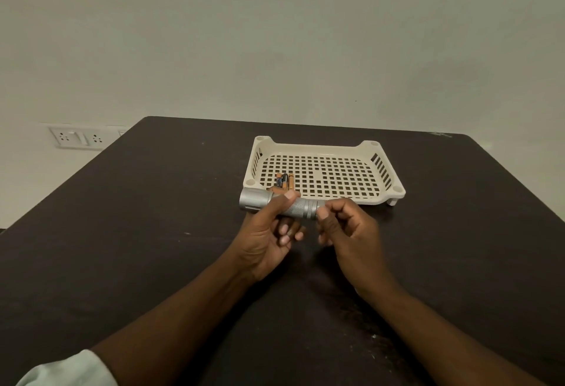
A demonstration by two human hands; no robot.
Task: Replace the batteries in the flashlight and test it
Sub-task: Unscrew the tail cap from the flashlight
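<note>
Flashlight (275,203) first: we have the silver torch lying crosswise above the dark counter (153,232), just in front of the cream tray (367,147), its wide head pointing to our left and its ridged tail cap to our right. Our left hand (269,232) grips the knurled barrel, thumb laid along the top and fingers curled round from beneath. Our right hand (348,229) is at the tail end, thumb and fingertips pinching the cap, the other fingers curled loosely into the palm. We cannot tell whether the cap is loosened or tight.

Behind the flashlight, in the near left corner of the perforated tray, we see batteries (284,180), orange and black, lying side by side and touching; our left hand hides their near ends. A pale sleeve (70,370) shows at our left forearm. A white wall socket (81,138) sits on the wall beyond the counter's left edge.
</note>
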